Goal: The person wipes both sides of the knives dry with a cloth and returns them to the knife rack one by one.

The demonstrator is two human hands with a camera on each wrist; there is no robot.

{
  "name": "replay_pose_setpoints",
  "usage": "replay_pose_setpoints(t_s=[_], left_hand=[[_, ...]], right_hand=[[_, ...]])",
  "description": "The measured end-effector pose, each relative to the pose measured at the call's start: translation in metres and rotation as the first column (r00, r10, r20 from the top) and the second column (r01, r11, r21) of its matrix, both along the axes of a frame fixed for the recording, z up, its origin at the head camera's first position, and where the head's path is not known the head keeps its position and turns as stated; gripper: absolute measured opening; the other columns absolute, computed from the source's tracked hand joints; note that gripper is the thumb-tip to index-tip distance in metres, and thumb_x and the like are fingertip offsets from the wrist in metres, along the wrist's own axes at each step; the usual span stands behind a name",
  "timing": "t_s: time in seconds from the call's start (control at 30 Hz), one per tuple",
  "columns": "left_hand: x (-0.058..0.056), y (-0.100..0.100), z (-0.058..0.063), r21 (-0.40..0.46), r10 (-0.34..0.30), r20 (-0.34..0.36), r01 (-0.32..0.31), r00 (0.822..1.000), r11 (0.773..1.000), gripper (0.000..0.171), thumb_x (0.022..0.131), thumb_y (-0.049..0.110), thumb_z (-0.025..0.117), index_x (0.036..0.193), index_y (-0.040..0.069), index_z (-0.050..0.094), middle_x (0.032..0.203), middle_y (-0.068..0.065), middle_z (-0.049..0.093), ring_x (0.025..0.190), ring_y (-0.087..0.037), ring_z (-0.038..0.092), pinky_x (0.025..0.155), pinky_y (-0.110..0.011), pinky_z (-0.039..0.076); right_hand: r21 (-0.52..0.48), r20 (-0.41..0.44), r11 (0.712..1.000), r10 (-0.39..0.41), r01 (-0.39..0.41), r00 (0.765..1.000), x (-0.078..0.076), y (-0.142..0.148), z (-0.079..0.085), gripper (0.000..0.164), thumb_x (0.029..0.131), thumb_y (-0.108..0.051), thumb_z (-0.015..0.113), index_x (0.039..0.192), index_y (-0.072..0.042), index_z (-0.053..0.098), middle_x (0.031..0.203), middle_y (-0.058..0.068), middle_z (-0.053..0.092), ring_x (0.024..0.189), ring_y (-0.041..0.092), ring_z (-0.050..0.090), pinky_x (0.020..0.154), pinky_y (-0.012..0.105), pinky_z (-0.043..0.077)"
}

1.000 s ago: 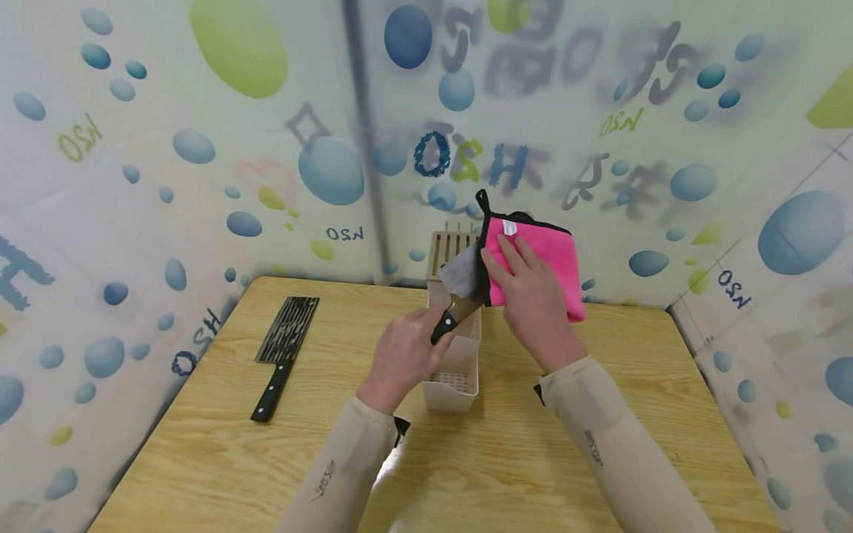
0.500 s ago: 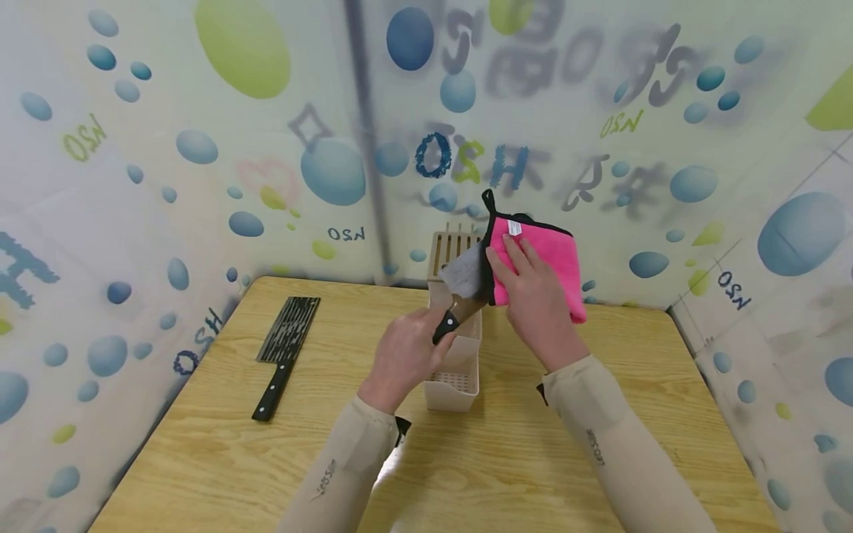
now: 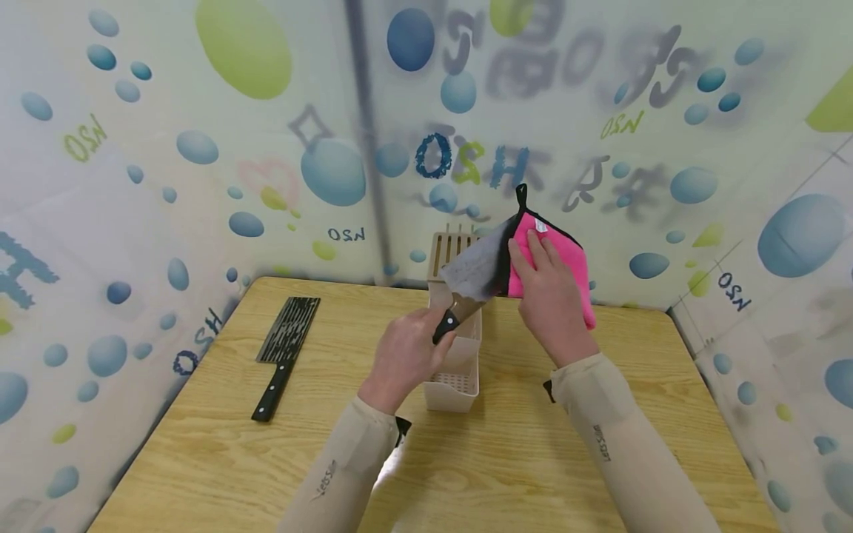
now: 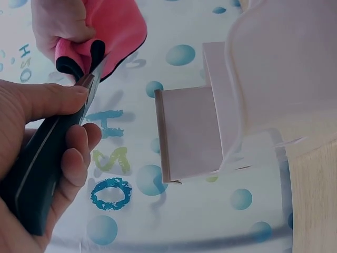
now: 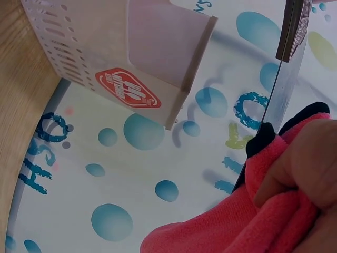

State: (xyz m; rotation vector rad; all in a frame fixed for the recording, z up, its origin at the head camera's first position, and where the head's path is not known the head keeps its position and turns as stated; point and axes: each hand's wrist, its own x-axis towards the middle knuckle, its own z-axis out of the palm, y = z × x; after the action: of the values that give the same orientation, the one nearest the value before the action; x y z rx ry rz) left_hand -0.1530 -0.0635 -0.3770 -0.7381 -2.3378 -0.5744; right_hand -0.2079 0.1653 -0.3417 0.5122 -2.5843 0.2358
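In my left hand (image 3: 403,359) I grip a kitchen knife (image 3: 476,259) by its black riveted handle (image 4: 37,168), the thumb lying along its top. The broad grey blade points up and right, above the table. A pink cloth (image 3: 576,270) with black trim and a hanging loop is folded over the blade's far part. My right hand (image 3: 553,307) pinches this cloth from both sides; the right wrist view shows the blade (image 5: 281,92) entering between its black-edged folds. The blade's tip is hidden by the cloth.
A beige plastic rack (image 3: 451,400) with a slotted top and open bins stands beneath the knife, towards the back. A black-handled cleaver (image 3: 288,333) with a dark streaked blade lies at the left of the wooden table (image 3: 533,459). Patterned curtain (image 3: 266,185) surrounds the table.
My right hand has slid the pink cloth rightward along the blade, uncovering more of it. The left hand and the knife have stayed almost still.
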Motion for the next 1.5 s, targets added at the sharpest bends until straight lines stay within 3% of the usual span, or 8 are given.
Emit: replay_pose_setpoints(t_s=[0.3, 0.43, 0.7, 1.0, 1.5], left_hand=[[-0.001, -0.002, 0.001, 0.005, 0.023, 0.009, -0.023, 1.0, 1.0, 0.022, 0.083, 0.009, 0.085, 0.094, 0.001, 0.068, 0.072, -0.008, 0.067, 0.058, -0.019, 0.062, 0.05, -0.032, 0.05], [-0.001, -0.002, 0.001, -0.002, 0.03, 0.009, -0.03, 0.999, 1.0, 0.021, 0.084, 0.01, 0.085, 0.093, 0.001, 0.068, 0.071, -0.007, 0.067, 0.058, -0.018, 0.062, 0.05, -0.032, 0.05], [-0.002, -0.003, 0.001, 0.012, 0.027, 0.025, -0.027, 0.999, 1.0, 0.018, 0.085, 0.009, 0.083, 0.09, 0.001, 0.068, 0.072, -0.007, 0.067, 0.059, -0.019, 0.062, 0.052, -0.033, 0.051], [-0.002, -0.004, 0.001, 0.014, 0.032, 0.031, -0.032, 0.999, 0.999, 0.018, 0.085, 0.009, 0.084, 0.093, 0.0, 0.07, 0.075, -0.009, 0.07, 0.063, -0.02, 0.066, 0.054, -0.033, 0.052], [-0.004, -0.005, 0.001, 0.04, 0.024, 0.031, -0.025, 0.999, 0.999, 0.018, 0.086, 0.007, 0.083, 0.097, -0.002, 0.072, 0.08, -0.011, 0.073, 0.067, -0.022, 0.07, 0.056, -0.033, 0.055]], right_hand=[[0.014, -0.076, 1.0, 0.008, -0.006, 0.997, 0.009, -0.007, -0.001, 0.06, 0.085, 0.007, 0.066, 0.145, 0.0, 0.057, 0.151, 0.03, 0.048, 0.136, 0.05, 0.05, 0.11, 0.052, 0.045], [0.065, -0.077, 0.998, -0.007, 0.012, 0.997, 0.014, -0.012, -0.001, 0.06, 0.086, 0.004, 0.067, 0.145, -0.002, 0.057, 0.151, 0.028, 0.05, 0.133, 0.048, 0.052, 0.107, 0.05, 0.049], [0.089, -0.122, 0.996, 0.013, -0.002, 0.992, 0.021, -0.02, -0.003, 0.06, 0.084, 0.003, 0.071, 0.143, -0.001, 0.059, 0.148, 0.029, 0.052, 0.128, 0.049, 0.054, 0.105, 0.052, 0.049], [0.085, -0.068, 0.996, 0.011, -0.005, 0.998, 0.03, -0.029, -0.003, 0.06, 0.086, 0.003, 0.071, 0.144, -0.003, 0.058, 0.151, 0.027, 0.05, 0.13, 0.048, 0.052, 0.1, 0.056, 0.052], [0.092, -0.057, 0.993, 0.076, -0.071, 0.996, 0.04, -0.04, -0.001, 0.065, 0.083, 0.002, 0.077, 0.145, -0.006, 0.059, 0.154, 0.024, 0.048, 0.139, 0.044, 0.047, 0.095, 0.055, 0.055]])
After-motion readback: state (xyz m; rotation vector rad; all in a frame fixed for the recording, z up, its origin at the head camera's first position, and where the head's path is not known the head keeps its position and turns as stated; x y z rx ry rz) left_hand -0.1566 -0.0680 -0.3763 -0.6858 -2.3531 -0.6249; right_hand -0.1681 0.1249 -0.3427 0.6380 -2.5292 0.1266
